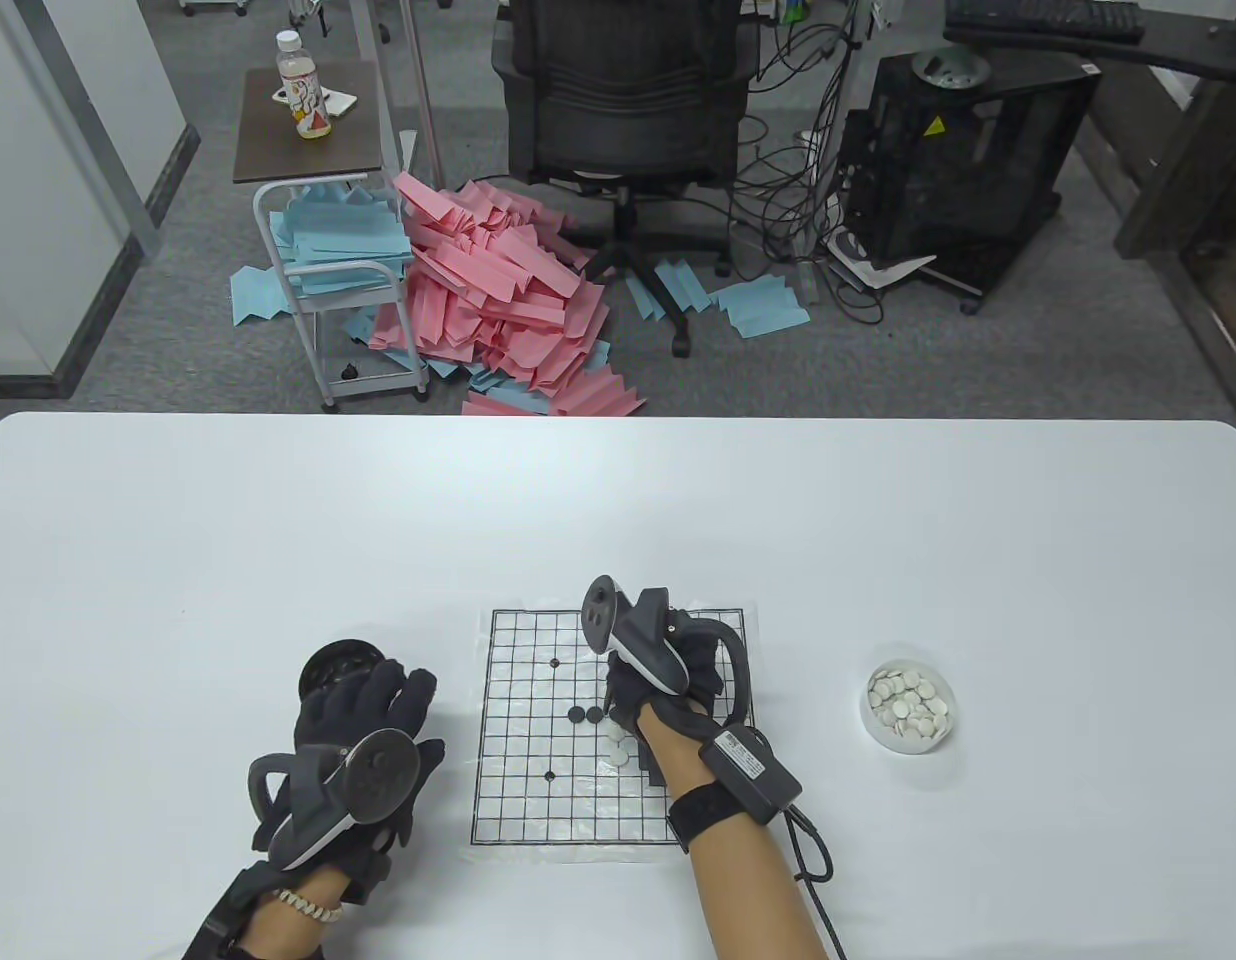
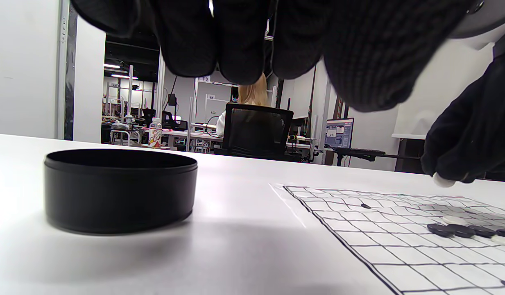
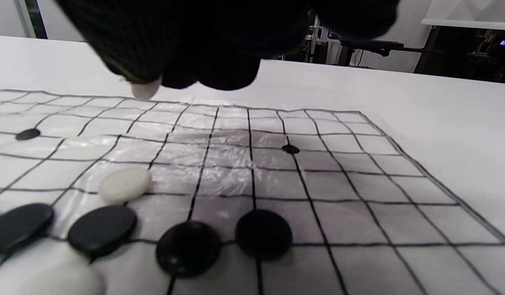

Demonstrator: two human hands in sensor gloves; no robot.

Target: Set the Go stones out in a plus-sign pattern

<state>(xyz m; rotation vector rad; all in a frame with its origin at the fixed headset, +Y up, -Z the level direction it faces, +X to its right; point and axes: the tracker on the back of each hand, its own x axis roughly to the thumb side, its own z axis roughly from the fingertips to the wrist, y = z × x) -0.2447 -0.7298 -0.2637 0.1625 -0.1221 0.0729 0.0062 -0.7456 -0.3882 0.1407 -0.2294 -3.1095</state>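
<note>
Right hand [image 1: 668, 680] pinches a white stone [image 3: 143, 91] above the board [image 1: 538, 800], frame centre. We lower it straight onto an intersection beside the black row [image 3: 186, 246]. Left hand [image 1: 363, 740] rests empty.

In the table view the right hand [image 1: 668, 680] covered the middle of the Go board [image 1: 538, 790], so most of the black stones [image 1: 584, 714] and part of the white stones [image 1: 618, 750] lay hidden beneath it. The left hand [image 1: 363, 745] hid most of the black bowl [image 1: 328, 668]; its contents could not be seen in any view. In the right wrist view 1 black stone [image 3: 14, 227] was cut by the left edge, and a blurred white stone [image 3: 51, 274] ran off the bottom corner. The white stone [image 3: 143, 89] at the fingertips [image 3: 125, 61] showed only its lower half. In the left wrist view the board's right part ran out of frame.
</note>
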